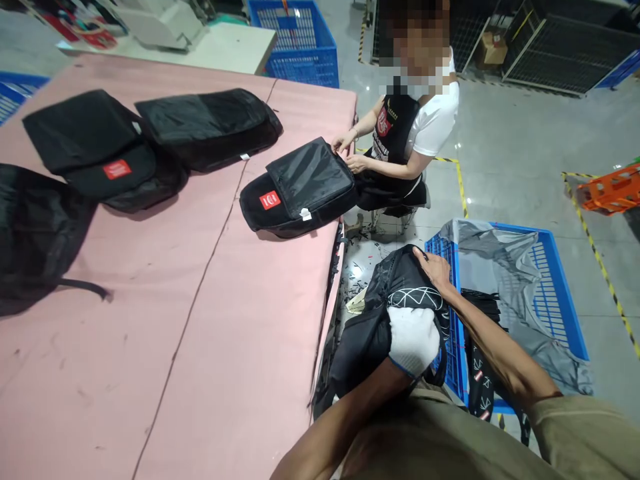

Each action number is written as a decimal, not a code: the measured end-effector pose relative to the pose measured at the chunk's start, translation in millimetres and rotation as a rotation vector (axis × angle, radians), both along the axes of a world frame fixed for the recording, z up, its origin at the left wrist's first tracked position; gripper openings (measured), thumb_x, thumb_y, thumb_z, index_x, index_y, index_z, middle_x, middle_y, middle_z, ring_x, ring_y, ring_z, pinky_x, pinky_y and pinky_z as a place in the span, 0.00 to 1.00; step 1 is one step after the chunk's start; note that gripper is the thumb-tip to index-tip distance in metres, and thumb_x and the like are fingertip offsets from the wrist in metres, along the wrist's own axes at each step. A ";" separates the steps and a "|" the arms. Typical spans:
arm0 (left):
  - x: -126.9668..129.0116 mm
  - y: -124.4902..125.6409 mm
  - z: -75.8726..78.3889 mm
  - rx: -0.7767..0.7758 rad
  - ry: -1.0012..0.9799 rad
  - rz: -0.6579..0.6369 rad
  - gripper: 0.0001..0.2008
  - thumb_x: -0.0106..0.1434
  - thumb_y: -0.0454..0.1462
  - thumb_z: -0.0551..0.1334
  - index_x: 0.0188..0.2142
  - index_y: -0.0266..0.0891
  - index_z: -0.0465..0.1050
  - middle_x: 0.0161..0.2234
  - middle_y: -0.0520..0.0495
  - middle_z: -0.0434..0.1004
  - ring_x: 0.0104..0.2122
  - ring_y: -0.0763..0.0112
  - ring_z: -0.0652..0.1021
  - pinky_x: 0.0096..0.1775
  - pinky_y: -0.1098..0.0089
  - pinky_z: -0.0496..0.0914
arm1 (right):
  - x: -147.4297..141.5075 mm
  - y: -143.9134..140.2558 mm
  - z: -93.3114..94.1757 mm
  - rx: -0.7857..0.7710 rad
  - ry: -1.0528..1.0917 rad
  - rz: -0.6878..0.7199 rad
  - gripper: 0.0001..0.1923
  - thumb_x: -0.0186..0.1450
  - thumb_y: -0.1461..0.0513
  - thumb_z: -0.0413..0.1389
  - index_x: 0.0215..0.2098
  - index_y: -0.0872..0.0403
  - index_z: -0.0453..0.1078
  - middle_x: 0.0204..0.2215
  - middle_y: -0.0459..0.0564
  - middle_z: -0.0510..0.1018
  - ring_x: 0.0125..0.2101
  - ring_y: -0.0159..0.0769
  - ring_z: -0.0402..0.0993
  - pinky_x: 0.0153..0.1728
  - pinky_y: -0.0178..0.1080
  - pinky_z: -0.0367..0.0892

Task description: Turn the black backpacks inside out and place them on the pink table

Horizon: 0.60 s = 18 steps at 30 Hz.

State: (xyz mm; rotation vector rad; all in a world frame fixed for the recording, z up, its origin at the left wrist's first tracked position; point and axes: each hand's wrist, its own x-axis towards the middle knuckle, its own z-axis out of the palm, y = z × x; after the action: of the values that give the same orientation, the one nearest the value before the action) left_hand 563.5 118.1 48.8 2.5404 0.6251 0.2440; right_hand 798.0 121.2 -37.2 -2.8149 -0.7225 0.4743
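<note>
Left hand (414, 341), white-gloved, is clamping around a black backpack (385, 320) held between the pink table (200, 333) edge and the blue crate (550, 267). Right hand (434, 268), bare, is pressing flat on its top, fingers together. Judgement: keeping both hands gripping, supporting the bottom, clearing straps before lifting. A co-worker (415, 127) is handling another backpack (300, 187) on the table.

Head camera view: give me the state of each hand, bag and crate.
Left hand: gloved, gripping the patterned backpack.
Right hand: bare, resting on it.
Patterned backpack: held beside the pink table.
Co-worker's backpack: lying flat, flap handled.
Blue crate: holds grey plastic.
</note>
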 end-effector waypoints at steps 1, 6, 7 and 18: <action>3.8 0.2 0.0 0.004 -0.035 0.019 0.07 0.68 0.35 0.67 0.32 0.42 0.77 0.32 0.44 0.79 0.36 0.58 0.78 0.49 0.55 0.70 | 2.5 2.7 -6.4 -0.033 0.005 0.007 0.41 0.81 0.34 0.43 0.37 0.52 0.84 0.38 0.61 0.88 0.40 0.48 0.82 0.39 0.40 0.60; 12.0 -1.8 -1.1 -0.027 -0.125 0.043 0.09 0.63 0.36 0.70 0.29 0.43 0.73 0.29 0.45 0.77 0.33 0.57 0.74 0.43 0.53 0.63 | 12.3 14.3 -38.5 -0.116 0.045 0.072 0.43 0.82 0.35 0.39 0.40 0.52 0.87 0.40 0.62 0.89 0.43 0.47 0.84 0.42 0.41 0.62; 12.4 -1.7 -0.9 -0.036 -0.123 0.029 0.09 0.63 0.36 0.70 0.28 0.43 0.72 0.28 0.46 0.76 0.32 0.57 0.74 0.42 0.52 0.62 | 13.7 16.3 -44.7 -0.130 0.051 0.090 0.43 0.82 0.36 0.39 0.41 0.52 0.87 0.41 0.62 0.89 0.44 0.47 0.85 0.42 0.41 0.62; 12.0 -17.8 -34.6 0.067 -0.246 0.080 0.12 0.48 0.31 0.71 0.27 0.42 0.69 0.22 0.54 0.67 0.30 0.65 0.73 0.54 0.49 0.65 | 9.8 40.9 -107.1 -0.284 0.160 0.232 0.41 0.87 0.48 0.38 0.41 0.64 0.86 0.40 0.71 0.87 0.41 0.43 0.83 0.45 0.42 0.62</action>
State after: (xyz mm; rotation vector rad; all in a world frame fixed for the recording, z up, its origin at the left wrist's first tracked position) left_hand 575.5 100.2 14.2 2.4979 0.6304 0.6041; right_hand 807.8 162.1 -144.3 -2.9125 -1.0244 0.8961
